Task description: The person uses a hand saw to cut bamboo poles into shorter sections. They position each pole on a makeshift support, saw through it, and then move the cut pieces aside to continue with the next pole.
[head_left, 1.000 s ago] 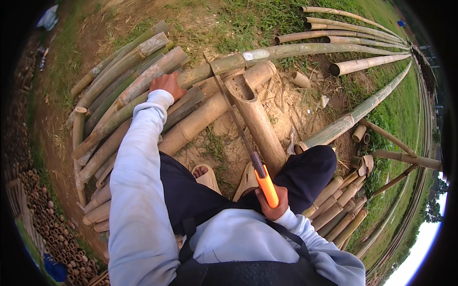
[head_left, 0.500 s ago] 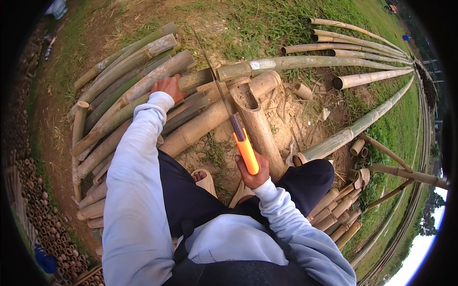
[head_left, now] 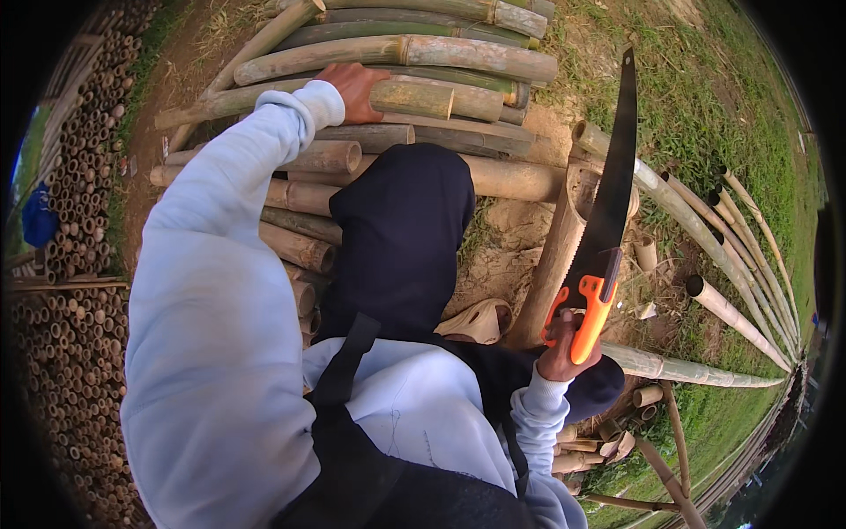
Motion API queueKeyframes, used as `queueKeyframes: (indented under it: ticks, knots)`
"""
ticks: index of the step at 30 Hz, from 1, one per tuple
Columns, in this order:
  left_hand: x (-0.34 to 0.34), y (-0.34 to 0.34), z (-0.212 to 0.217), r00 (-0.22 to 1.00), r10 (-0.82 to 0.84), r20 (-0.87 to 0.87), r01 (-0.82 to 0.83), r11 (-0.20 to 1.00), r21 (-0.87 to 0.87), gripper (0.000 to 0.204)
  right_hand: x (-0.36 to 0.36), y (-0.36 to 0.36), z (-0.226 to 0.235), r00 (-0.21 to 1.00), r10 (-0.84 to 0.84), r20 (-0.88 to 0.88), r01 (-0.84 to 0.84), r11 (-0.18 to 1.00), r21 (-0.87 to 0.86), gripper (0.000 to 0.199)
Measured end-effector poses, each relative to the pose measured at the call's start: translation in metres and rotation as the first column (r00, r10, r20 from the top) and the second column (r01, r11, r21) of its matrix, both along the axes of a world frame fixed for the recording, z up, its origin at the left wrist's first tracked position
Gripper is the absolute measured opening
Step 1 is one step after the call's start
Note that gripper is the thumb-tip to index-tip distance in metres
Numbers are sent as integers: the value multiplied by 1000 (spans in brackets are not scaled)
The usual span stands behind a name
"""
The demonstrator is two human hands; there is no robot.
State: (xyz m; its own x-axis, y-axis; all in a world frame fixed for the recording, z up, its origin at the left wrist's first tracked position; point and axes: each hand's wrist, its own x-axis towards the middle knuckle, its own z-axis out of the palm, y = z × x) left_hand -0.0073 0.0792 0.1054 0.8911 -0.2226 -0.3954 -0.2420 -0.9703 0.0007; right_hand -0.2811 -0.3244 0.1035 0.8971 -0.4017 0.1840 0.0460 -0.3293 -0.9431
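Observation:
My left hand (head_left: 357,91) is closed over a bamboo piece (head_left: 421,99) that lies on the stack of cut bamboo at the upper left. The fingers' undersides are hidden. My right hand (head_left: 568,346) grips the orange handle of a hand saw (head_left: 614,176). Its dark, toothed blade points up and away, apart from any bamboo, with the flat side showing. Just left of the blade lies a thick bamboo support (head_left: 553,256) with a hollow cut in its upper end. A long greenish bamboo pole (head_left: 674,196) runs off to the right behind the saw.
More cut lengths (head_left: 480,57) fill the stack at the far left. Several long poles (head_left: 738,304) fan across the grass at right. Short offcuts (head_left: 646,254) lie on the sawdust-covered ground. A large pile of bamboo ends (head_left: 75,370) stands at the left edge, beside a blue object (head_left: 40,216).
The view has swung left. My left hand has moved with the bamboo piece onto the stack, away from the long pole. The saw has come off the pole's end and turned flat side toward me.

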Motion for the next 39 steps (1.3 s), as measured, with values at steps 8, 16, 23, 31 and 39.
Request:
queueKeyframes:
  ticks: [8, 16, 23, 31, 39]
  knots:
    - [-149, 149, -41, 1000, -8, 4, 8, 999, 32, 60, 5, -11, 0, 999, -32, -15, 32, 997, 65, 17]
    - [-212, 175, -56, 991, -123, -48, 120, 991, -62, 79, 6, -23, -8, 998, -63, 14, 62, 995, 72, 21]
    - [-171, 122, -50, 967, -76, 243, 130, 969, -211, 67, 17, -54, 14, 982, -190, 4, 189, 975, 114, 8]
    - [18, -137, 21, 849, -263, 458, 471, 769, -432, 38, 28, -120, 29, 926, -356, 122, 360, 933, -12, 9]
    - [67, -415, -41, 830, -400, 388, 532, 776, -337, 67, 24, -139, -14, 783, -569, 251, 607, 787, -109, 9]
